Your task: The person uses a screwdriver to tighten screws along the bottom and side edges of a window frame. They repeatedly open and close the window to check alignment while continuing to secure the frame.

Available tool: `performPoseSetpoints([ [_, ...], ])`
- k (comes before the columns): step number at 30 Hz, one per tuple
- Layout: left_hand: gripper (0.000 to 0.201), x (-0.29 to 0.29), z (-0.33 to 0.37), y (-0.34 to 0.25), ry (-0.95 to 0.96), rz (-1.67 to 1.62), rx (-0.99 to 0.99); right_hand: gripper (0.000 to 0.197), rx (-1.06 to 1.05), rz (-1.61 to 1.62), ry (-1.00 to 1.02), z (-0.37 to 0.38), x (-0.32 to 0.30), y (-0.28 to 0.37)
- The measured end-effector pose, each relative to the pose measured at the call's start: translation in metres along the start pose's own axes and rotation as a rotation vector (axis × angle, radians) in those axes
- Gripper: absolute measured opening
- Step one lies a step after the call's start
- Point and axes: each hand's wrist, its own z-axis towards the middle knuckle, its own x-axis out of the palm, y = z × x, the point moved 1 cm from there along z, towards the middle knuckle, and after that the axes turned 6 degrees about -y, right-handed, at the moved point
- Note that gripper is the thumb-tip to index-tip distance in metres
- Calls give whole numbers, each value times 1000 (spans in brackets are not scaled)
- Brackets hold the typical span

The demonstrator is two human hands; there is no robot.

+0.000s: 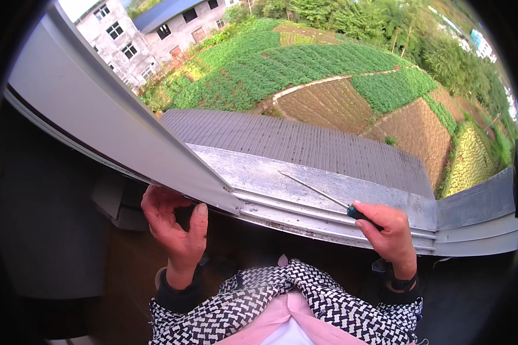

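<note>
Right hand (388, 226) grips a screwdriver (331, 199) over the window track (296, 209) at right, left hand (179, 225) curls by the left sash (118, 129), its hold unclear; work looks underway, with dirt (290, 227) along the track

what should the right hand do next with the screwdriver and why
Probably draw the screwdriver back until its tip is over the window track. The right hand holds its handle, the shaft reaches past the track over the outer sill, and dark specks show along the track's inner edge.
</note>
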Motion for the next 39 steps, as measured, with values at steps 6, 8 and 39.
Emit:
performPoseSetpoints([
  [6, 66, 17, 0, -19, -13, -25, -67, 37, 169, 151, -369, -65, -41, -4],
  [8, 64, 24, -4, -27, 19, -24, -45, 36, 215, 133, -433, -78, -43, 0],
  [39, 77, 210, -120, -183, 517, -611, 460, 35, -183, 430, -428, -156, -82, 40],
])
